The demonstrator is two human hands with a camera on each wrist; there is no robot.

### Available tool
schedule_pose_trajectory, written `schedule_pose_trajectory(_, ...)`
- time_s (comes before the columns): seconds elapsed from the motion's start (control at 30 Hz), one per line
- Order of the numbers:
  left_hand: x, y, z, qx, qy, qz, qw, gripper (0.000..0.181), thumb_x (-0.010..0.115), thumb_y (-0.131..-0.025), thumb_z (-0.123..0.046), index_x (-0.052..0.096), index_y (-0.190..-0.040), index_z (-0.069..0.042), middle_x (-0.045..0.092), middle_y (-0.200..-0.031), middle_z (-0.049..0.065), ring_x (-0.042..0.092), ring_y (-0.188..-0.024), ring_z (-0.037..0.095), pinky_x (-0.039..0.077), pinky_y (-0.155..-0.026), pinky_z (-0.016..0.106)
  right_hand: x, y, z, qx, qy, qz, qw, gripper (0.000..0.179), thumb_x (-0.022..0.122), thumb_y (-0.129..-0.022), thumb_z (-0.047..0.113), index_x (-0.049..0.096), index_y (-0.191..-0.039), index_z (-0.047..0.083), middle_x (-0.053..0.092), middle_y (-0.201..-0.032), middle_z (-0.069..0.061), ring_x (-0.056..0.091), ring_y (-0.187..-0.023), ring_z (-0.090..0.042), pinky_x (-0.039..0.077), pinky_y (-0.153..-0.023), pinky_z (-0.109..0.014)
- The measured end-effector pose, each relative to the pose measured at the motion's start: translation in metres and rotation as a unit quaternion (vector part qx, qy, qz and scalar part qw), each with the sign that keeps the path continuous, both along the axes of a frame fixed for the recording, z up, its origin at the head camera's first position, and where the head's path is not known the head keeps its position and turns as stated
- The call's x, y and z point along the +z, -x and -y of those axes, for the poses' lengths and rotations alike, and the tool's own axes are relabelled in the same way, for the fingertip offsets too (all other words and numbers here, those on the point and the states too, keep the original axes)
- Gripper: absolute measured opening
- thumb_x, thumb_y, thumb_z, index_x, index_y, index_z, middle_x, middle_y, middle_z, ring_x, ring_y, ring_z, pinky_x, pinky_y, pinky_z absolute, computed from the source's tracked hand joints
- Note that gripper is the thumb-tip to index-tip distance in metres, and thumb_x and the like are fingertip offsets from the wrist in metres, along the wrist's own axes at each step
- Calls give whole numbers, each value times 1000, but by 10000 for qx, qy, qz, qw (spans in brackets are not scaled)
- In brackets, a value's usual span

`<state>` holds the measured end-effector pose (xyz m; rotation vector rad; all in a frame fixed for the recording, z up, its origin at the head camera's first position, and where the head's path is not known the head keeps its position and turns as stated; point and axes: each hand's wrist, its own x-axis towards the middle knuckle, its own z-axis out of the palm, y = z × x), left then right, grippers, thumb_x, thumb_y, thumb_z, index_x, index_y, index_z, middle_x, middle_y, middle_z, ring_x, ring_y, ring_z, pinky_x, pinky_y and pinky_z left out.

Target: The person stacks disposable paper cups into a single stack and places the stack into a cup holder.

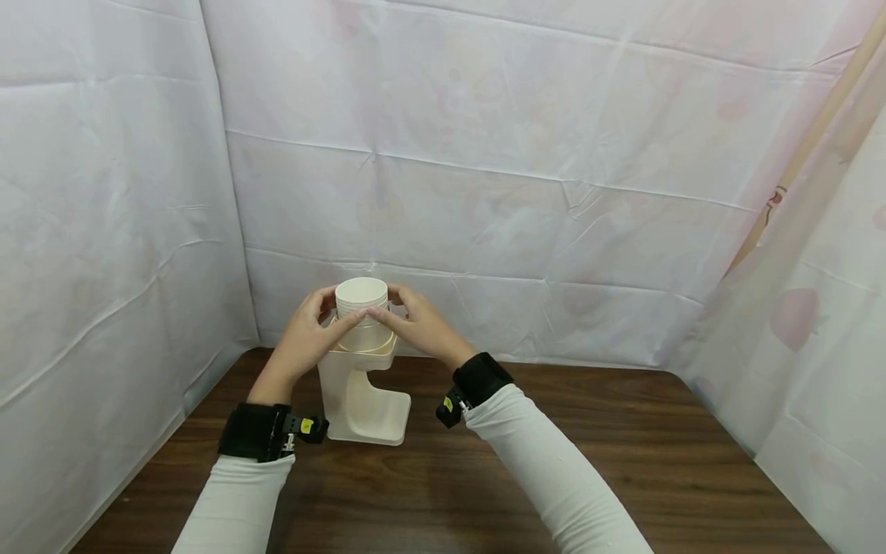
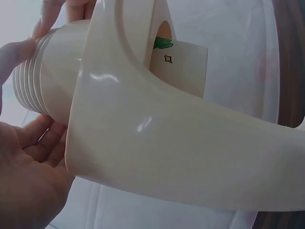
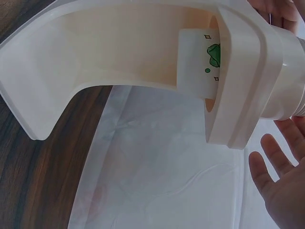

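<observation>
A stack of pale paper cups (image 1: 361,292) stands upright in the top of a cream cup holder (image 1: 337,396), which rests on the table. Ridged rims of the stacked cups (image 2: 26,83) show at the upper end. On the left side my left hand (image 1: 304,336) holds the stack, its thumb across the front. From the right, my right hand (image 1: 424,329) grips the same stack, and the two thumb tips come close together at the front. Below the holder's ring, the end of a cup (image 3: 195,64) with a green print pokes out.
A dark wood-grain table (image 1: 526,454) extends right and forward of the holder. White sheets (image 1: 484,169) hang behind it and at both sides. The holder's flat foot (image 1: 388,415) juts toward the right. Each wrist carries a black strap with a small camera (image 1: 451,408).
</observation>
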<state>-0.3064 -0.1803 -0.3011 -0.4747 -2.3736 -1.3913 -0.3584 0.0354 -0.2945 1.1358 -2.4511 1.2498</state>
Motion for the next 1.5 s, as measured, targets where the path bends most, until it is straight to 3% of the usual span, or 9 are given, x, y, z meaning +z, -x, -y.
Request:
schedule_pose_trajectory(0.27,-5,-2,-1,170,197,-52,9996,80,66,-95,-49,37,-150,0,41,-143,21,37,-136,36,30,-111,58,-4,-3,2,-50,76,246,9997,56,60,-101,41,46,-145,9,52,-143,-8,48,-131,-28,40,-106,-49)
schedule_pose_trajectory(0.77,-11,-2,0,371,532,31,9979,81,64,-95,-51,35,-152,0,40,-141,24,38,-134,39,33,-107,62,-13,-7,1,5,263,550,9981,55,59,-101,44,47,-143,10,49,-144,-4,47,-132,-27,42,-104,-50)
schedule_pose_trajectory(1.4,-15,0,-1,378,555,-7,9977,83,63,-95,-53,33,-153,-1,37,-145,25,35,-137,42,32,-107,63,-18,-8,-3,9,262,830,9962,62,54,-102,47,39,-150,12,46,-148,-5,47,-133,-28,44,-102,-51)
schedule_pose_trajectory(1.5,-17,-2,0,271,315,-1,9991,84,64,-96,-50,31,-154,1,35,-148,25,34,-139,41,31,-110,59,-18,-8,-4,15,213,744,9970,62,54,-103,47,38,-152,12,46,-147,-5,49,-131,-24,43,-103,-49)
